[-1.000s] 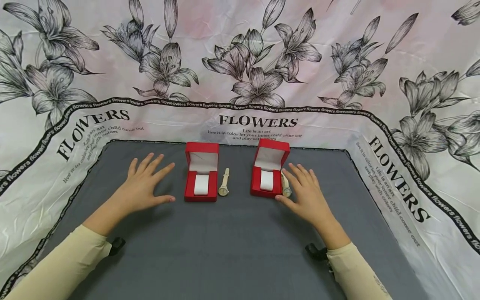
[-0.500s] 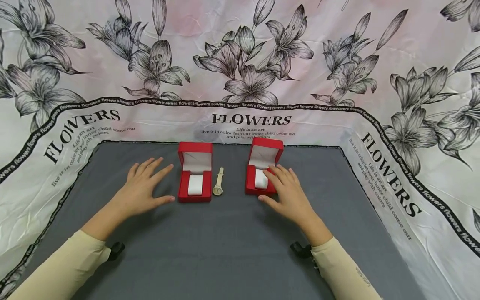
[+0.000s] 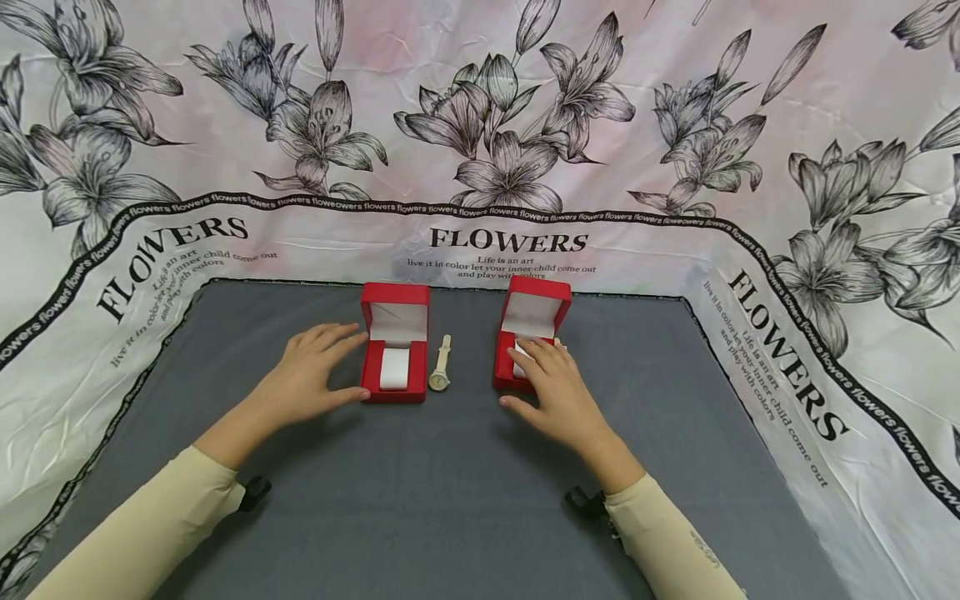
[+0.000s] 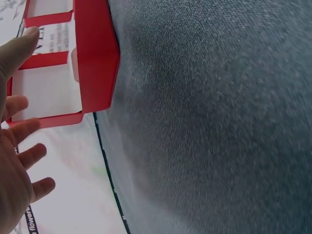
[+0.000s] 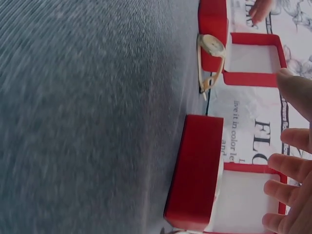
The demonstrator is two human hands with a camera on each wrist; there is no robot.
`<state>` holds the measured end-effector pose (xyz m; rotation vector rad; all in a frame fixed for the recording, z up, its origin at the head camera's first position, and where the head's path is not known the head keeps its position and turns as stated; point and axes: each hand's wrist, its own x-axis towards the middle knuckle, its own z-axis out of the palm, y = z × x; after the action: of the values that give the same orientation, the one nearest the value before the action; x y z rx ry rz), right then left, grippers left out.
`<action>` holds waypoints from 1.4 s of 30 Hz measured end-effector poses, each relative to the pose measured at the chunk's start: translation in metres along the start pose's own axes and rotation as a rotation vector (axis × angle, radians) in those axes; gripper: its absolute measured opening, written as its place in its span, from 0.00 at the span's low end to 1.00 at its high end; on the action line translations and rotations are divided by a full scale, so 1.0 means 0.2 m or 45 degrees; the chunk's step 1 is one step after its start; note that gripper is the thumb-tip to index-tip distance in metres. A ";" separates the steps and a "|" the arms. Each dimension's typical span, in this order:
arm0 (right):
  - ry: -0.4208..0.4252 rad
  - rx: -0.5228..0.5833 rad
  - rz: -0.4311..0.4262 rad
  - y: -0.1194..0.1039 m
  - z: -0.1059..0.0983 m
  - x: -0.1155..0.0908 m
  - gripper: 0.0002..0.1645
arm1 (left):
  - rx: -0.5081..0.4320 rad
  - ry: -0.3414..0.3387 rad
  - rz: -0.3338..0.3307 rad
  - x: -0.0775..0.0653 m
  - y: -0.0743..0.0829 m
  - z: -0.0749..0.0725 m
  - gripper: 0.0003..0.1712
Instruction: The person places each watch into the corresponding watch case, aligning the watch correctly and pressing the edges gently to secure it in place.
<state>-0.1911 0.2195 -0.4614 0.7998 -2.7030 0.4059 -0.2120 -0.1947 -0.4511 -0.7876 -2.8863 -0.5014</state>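
Observation:
Two red watch boxes stand on the grey cloth with lids raised, white cushions inside. My left hand (image 3: 311,375) is at the side of the left box (image 3: 372,387), fingers spread, thumb tip overlapping its front corner in the head view. Between the boxes lies a cream wristwatch (image 3: 441,367), on its side in the right wrist view. Over the right box (image 3: 540,287) hovers my right hand (image 3: 551,392), fingers loosely extended and partly covering its cushion (image 3: 519,358). A second watch (image 3: 559,342) is mostly hidden behind that hand. Neither hand holds anything.
Grey cloth (image 3: 420,500) covers the table in front of the boxes. Behind it rises a white sheet (image 3: 337,242) with printed lilies and lettering. Each wrist carries a black strap mount, such as the left mount (image 3: 255,493).
My right hand has moved left from beside the right box to over it. My left hand has come right, up to the left box. The head view has shifted slightly.

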 end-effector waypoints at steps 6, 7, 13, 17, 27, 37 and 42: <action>-0.026 0.021 -0.012 -0.03 0.03 0.03 0.44 | -0.065 -0.014 0.000 0.04 0.01 0.03 0.50; -0.031 0.025 -0.012 -0.04 0.03 0.03 0.44 | -0.076 -0.018 -0.005 0.05 0.01 0.04 0.49; -0.056 0.062 -0.027 -0.06 0.06 0.06 0.41 | -0.083 -0.035 -0.018 0.09 0.03 0.06 0.46; -0.073 0.070 -0.017 -0.08 0.08 0.08 0.39 | -0.078 -0.054 -0.018 0.12 0.05 0.08 0.44; -0.084 0.104 0.010 -0.13 0.13 0.14 0.36 | -0.088 -0.050 -0.031 0.17 0.06 0.12 0.42; -0.104 0.107 0.008 -0.17 0.19 0.20 0.32 | -0.107 -0.068 -0.044 0.19 0.04 0.14 0.41; -0.098 0.116 0.017 -0.19 0.21 0.22 0.30 | -0.077 -0.084 -0.048 0.20 0.05 0.15 0.41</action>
<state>-0.2138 0.1531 -0.4770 0.8389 -2.7797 0.5151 -0.2422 -0.1576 -0.4681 -0.7739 -2.9643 -0.5797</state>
